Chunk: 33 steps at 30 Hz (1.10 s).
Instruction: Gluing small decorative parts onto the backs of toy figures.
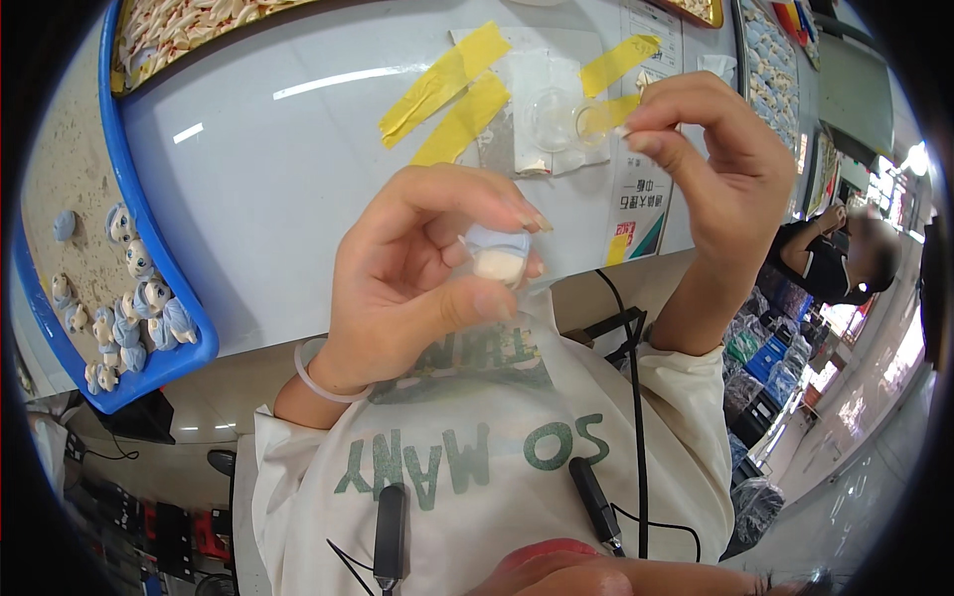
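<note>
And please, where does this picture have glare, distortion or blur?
In the head view, glare makes white streaks on the table; also there, the blue tray bends near the picture's rim; the background person's head is blurred, while the blue-and-cream piece in the left hand looks clearer.

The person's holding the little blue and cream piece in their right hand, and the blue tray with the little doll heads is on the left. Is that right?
Not quite: the head view shows the little blue and cream piece in the left hand. The blue tray with the little doll heads is on the left.
</note>
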Each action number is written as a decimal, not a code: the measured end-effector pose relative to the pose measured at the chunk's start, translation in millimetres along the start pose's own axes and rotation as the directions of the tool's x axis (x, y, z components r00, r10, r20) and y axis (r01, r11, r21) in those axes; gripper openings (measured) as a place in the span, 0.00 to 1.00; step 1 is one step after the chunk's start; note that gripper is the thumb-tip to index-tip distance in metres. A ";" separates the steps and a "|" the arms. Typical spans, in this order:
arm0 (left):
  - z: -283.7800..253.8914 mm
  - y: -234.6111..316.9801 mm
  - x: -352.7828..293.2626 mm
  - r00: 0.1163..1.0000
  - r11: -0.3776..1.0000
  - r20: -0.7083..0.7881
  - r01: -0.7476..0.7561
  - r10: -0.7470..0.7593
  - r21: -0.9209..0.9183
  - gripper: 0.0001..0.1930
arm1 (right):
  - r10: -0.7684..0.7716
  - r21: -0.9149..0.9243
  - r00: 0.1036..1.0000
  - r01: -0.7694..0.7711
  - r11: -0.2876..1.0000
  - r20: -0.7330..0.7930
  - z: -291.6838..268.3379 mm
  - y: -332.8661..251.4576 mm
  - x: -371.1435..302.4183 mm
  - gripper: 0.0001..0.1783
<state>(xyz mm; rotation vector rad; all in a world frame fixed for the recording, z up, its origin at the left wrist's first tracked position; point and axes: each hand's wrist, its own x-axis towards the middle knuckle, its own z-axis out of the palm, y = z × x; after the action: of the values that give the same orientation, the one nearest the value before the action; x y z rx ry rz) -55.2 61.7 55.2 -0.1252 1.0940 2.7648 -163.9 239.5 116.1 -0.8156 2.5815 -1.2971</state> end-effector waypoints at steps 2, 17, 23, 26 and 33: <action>-0.4 -0.6 1.6 1.000 1.000 -0.001 0.011 -0.011 -0.020 0.23 | -0.054 -0.103 0.994 0.064 0.993 0.094 3.8 -4.3 6.2 0.07; -1.1 2.8 1.5 1.000 1.000 0.009 0.024 -0.024 0.018 0.23 | -0.088 -0.374 0.989 0.127 0.919 0.120 11.9 -12.4 10.2 0.08; -3.5 2.1 0.4 0.997 0.997 -0.037 0.067 -0.069 -0.049 0.24 | -0.142 -0.341 0.990 0.139 0.930 0.017 13.5 -9.5 3.4 0.09; -12.3 -9.2 1.9 0.967 0.966 0.185 -0.136 0.178 -0.222 0.18 | -0.063 -0.028 0.991 0.060 0.998 -0.117 19.9 -20.2 -15.6 0.09; -11.8 -7.2 0.6 0.978 0.975 0.137 -0.130 0.156 -0.179 0.18 | 0.030 0.344 0.996 0.000 0.939 -0.083 41.9 -31.1 -34.1 0.12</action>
<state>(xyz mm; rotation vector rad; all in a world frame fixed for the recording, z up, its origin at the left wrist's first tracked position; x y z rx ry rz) -54.3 58.9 41.8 0.1461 0.8618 2.9361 -107.7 213.1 110.4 -0.6847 2.3119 -1.7468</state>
